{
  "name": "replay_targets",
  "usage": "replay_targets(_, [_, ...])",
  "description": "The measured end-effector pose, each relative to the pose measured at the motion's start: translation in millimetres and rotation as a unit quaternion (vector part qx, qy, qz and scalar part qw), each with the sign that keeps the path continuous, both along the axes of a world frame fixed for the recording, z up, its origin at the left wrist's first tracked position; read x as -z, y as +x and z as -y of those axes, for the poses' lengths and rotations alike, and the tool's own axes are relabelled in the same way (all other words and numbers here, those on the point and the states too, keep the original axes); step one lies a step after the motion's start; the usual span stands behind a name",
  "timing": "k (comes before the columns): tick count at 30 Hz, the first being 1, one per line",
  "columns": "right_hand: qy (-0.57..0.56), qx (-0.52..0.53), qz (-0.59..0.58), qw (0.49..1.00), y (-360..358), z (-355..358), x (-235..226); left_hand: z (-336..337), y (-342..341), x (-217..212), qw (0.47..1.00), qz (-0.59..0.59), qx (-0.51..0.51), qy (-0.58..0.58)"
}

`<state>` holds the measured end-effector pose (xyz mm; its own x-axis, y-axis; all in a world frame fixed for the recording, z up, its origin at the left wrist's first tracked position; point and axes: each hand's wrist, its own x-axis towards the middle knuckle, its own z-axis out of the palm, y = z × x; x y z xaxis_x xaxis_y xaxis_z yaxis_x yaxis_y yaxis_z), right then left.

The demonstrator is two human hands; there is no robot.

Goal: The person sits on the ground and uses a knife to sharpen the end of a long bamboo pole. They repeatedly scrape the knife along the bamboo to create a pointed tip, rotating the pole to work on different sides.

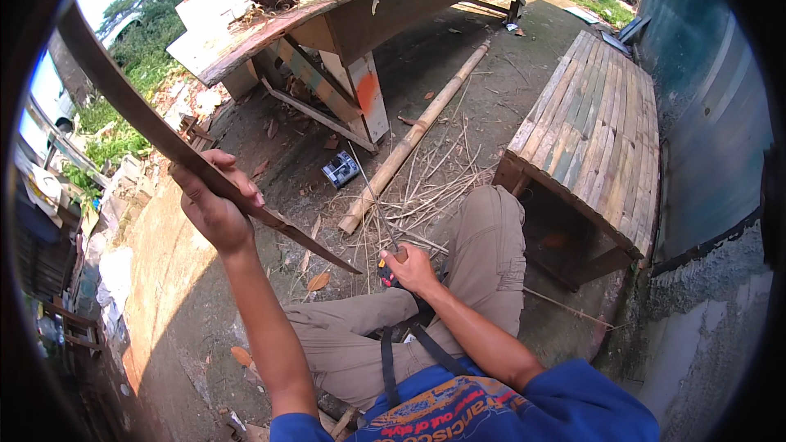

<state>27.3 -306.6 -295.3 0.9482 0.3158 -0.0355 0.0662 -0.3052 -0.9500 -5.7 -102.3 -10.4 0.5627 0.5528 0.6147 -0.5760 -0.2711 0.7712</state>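
Observation:
My left hand [214,200] is raised and closed around a long, thin, dark strip of bamboo [131,102]. The strip runs from the upper left down to a sharp point near my knees. My right hand [412,268] rests low between my legs, gripping a knife with a red and black handle [390,272]. Its thin blade [372,196] points up and away from me. I am sitting, with my legs in khaki trousers [483,262] stretched over the dirt ground.
A thick bamboo pole [417,135] lies on the ground ahead among several thin bamboo slivers [426,196]. A rough wooden workbench [360,8] stands beyond it. A slatted wooden platform [594,127] sits on the right beside a corrugated metal wall [704,115]. A small dark box [341,169] lies by the bench leg.

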Motion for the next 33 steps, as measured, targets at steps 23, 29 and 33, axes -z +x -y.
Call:
replay_targets(23, [0.518,0.263,-0.062,0.812,84.9,142.9,-118.7,94.0,79.5,185.3,0.810,-0.419,0.145,0.385])
replay_targets(29, [0.506,0.289,-0.056,0.810,77.4,164.3,-106.7,128.8,73.1,222.5,0.819,-0.436,0.235,0.291])
replay_targets(33, [0.472,0.299,-0.030,0.829,74.1,175.0,-105.4,136.0,75.1,258.2,0.885,-0.306,0.178,0.303])
